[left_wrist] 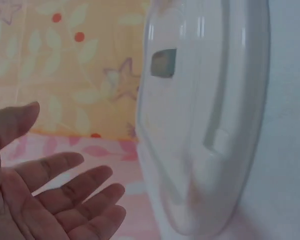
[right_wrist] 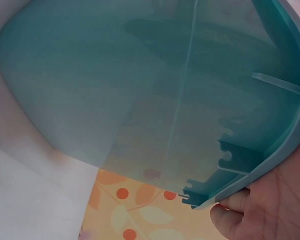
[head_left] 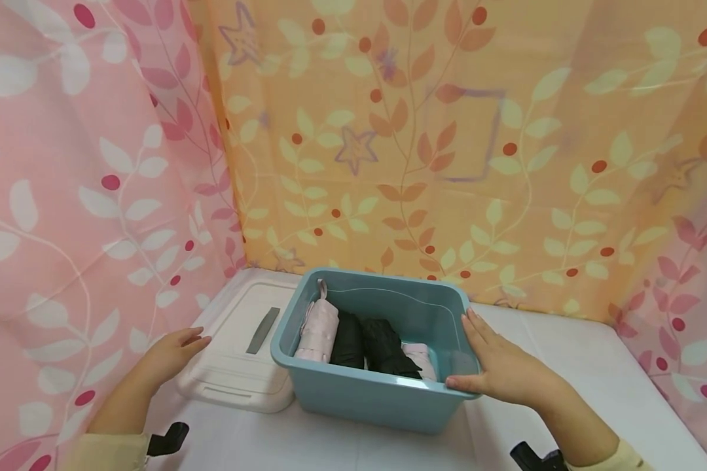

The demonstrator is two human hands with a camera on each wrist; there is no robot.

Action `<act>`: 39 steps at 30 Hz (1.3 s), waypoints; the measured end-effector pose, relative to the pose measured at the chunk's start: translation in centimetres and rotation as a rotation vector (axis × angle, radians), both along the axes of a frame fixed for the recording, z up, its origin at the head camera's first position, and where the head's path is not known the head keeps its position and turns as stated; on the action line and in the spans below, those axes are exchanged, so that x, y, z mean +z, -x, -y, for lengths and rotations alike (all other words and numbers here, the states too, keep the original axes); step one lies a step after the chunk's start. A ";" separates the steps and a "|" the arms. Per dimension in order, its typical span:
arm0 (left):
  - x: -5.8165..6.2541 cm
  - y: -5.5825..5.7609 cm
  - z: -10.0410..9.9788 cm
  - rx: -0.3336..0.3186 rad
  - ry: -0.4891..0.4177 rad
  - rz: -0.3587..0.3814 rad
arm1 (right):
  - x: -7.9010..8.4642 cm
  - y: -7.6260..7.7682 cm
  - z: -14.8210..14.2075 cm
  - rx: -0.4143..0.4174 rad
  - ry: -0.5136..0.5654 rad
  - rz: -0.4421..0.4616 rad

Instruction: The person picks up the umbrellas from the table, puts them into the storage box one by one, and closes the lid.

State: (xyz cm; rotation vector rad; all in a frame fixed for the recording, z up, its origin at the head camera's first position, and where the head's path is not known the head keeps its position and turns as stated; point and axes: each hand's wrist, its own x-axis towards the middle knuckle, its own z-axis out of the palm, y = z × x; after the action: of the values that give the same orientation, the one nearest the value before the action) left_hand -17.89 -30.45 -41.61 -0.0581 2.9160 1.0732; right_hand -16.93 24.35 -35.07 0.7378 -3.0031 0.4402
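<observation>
A blue plastic storage bin (head_left: 383, 399) stands in the middle of the head view. Inside it, side by side, lie a pale pink folded umbrella (head_left: 319, 327) with a wrist strap, a black rolled item (head_left: 347, 340), a second black one that looks like a folded umbrella (head_left: 385, 347), and a light pinkish item (head_left: 419, 358). My right hand (head_left: 507, 366) rests on the bin's right rim, fingers straight along it and thumb at the front corner. My left hand (head_left: 173, 353) holds nothing and hovers by the left edge of a white lid (head_left: 230, 366), fingers loosely extended.
The lid, with a grey handle piece (head_left: 263, 330), lies flat left of the bin. Both sit on a white-covered table (head_left: 353, 451). An orange patterned curtain (head_left: 412, 131) hangs behind, with pink patterned cloth (head_left: 94, 196) at the left and right sides.
</observation>
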 end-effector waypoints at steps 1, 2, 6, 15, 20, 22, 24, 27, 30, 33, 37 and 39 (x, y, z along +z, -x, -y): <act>-0.3 0.0 0.2 0.012 -0.015 0.006 | 0.0 0.0 0.0 0.001 0.001 0.000; -0.7 0.1 0.5 0.023 -0.023 0.008 | 0.0 0.0 0.0 0.002 0.001 -0.001; -1.8 0.3 1.2 0.053 -0.031 0.030 | 0.0 -0.1 0.0 0.002 0.000 -0.001; -3.4 0.8 2.6 0.074 -0.044 0.111 | -0.4 0.1 0.0 -0.016 0.021 0.040; -4.1 1.2 3.1 0.105 -0.097 0.161 | -0.4 0.1 0.0 -0.021 0.023 0.050; -4.4 1.3 3.2 0.120 -0.107 0.166 | -0.4 0.0 0.1 -0.028 0.025 0.056; -4.6 1.3 3.4 0.135 -0.113 0.176 | -0.4 0.0 0.0 -0.024 0.029 0.054; -4.8 1.3 3.6 0.156 -0.114 0.194 | -0.5 0.0 0.1 -0.029 0.038 0.054; -4.9 1.3 3.7 0.166 -0.119 0.211 | -0.5 0.0 0.1 -0.031 0.046 0.056; -4.9 1.3 3.8 0.166 -0.135 0.213 | -0.5 -0.1 0.1 -0.023 0.052 0.052; -4.8 1.2 3.7 0.166 -0.150 0.214 | -0.6 -0.1 0.1 -0.022 0.057 0.052; -4.8 1.1 3.7 0.165 -0.160 0.198 | -0.7 0.0 0.1 -0.026 0.058 0.055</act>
State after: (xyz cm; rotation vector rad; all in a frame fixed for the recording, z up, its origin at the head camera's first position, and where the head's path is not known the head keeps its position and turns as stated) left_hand -18.97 -34.11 -46.42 -0.3836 2.6783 1.2418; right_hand -16.94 24.28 -35.74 0.6923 -3.0321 0.5529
